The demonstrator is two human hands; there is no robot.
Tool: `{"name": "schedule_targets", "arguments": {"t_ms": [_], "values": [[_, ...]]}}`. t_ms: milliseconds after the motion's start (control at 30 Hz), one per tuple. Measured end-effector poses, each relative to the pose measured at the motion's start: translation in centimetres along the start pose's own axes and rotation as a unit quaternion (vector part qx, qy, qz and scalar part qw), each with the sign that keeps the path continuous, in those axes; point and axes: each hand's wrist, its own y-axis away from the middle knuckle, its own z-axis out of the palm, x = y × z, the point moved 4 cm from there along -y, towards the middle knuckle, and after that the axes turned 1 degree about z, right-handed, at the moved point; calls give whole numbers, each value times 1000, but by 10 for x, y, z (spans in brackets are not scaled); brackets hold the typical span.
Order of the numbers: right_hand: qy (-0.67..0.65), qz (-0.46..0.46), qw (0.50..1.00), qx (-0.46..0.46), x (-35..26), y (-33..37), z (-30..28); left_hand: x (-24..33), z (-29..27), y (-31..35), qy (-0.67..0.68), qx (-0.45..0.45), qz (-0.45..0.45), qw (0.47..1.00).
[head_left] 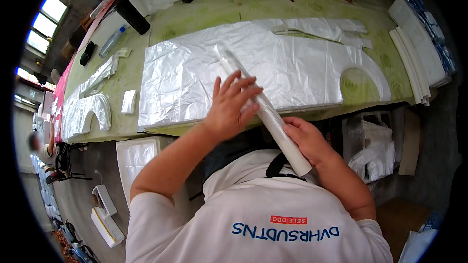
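A long roll of whitish, semi-clear plastic point(280, 131) slants from over the table down toward my waist. My right hand point(305, 141) is closed round its lower part, thumb on top, the other fingers partly hidden. My left hand point(230, 106) is at the roll's left side, fingers spread and reaching toward it; whether they touch it is hard to make out. Beneath the roll's upper end, a wide stack of shiny white plastic bags point(180, 78) with cut-out handles lies flat, its handle end pointing right.
The table's green patterned cover point(168, 31) carries another bag stack point(90, 112) at left, a small white packet point(128, 102), a bottle point(112, 42) and a black cylinder point(132, 15). White rolls point(410, 63) lie at right. Below the edge is a box of plastic point(373, 146). Someone sits far left.
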Motion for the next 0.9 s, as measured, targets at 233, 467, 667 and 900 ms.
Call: {"name": "schedule_targets", "arguments": {"t_ms": [233, 467, 667, 900], "values": [[94, -25, 995, -13, -3, 11, -21, -143, -1, -84, 100, 215, -144, 961], [79, -42, 996, -16, 4, 26, -46, -141, -38, -51, 204, -88, -323, 920], [100, -48, 994, -24, 1, 29, -47, -131, -33, -62, 221, -156, -364, 891], [171, -86, 981, 10, 0, 35, -45, -115, -38, -87, 189, -293, -370, 861]]}}
